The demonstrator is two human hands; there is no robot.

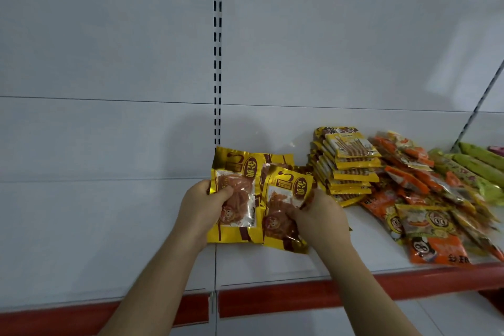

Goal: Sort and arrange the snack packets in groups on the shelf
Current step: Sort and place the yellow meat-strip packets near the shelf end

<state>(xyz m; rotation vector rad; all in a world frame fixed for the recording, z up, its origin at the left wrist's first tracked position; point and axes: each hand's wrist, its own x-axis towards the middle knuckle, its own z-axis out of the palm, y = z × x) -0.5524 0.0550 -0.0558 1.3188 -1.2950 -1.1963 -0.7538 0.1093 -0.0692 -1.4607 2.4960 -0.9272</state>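
Note:
Two gold snack packets with clear windows showing reddish-brown food are held just above the white shelf [109, 226]. My left hand [203, 210] grips the left gold packet [240, 172], thumb on its window. My right hand [319, 218] grips the right gold packet [286, 185] by its lower right side. More gold packet edges show behind these two. To the right lies a neat stack of yellow stick-snack packets [351, 161], then a loose heap of orange packets [425, 213], then green packets [480, 163] at the far right.
The shelf has a red front lip [272, 300] and a white back panel with a slotted upright [217, 63]. A seam in the shelf runs under my hands. An angled bracket [480, 101] rises at the far right.

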